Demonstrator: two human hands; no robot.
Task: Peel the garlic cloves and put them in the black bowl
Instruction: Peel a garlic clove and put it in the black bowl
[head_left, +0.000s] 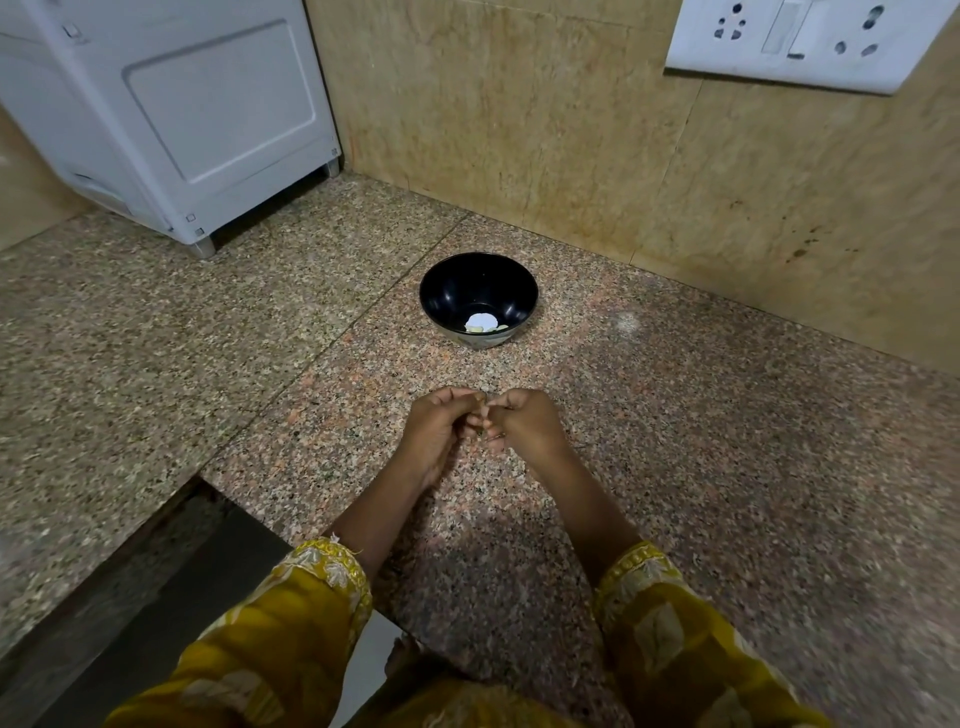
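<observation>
— Presently, how do the hands stand?

— Both are clenched and brought together low over the bench (701, 467). The left hand (439, 428) and the right hand (524, 426) meet at the fingertips, knuckles turned away from the person. Between the fingertips they pinch a small thing that the fingers mostly hide. I judge it to be a garlic clove (482, 413), held by both hands so that one steadies it while the other works at the skin.

— And the container?

— The black bowl (467, 280) stands upright on the bench, straight beyond the hands and apart from them, not touched by either. I judge it is set there so a finished clove needs only a short reach forward. Pale pieces (480, 322) lie at its bottom, on the side nearer the hands. They look like peeled cloves, though one may be skin. I cannot tell which.

— Loose cloves or peel beside the hands?

— None that I can make out against the speckled stone.

— State of the task?

— Judged part done: something is in the bowl, and one clove is in hand.
</observation>
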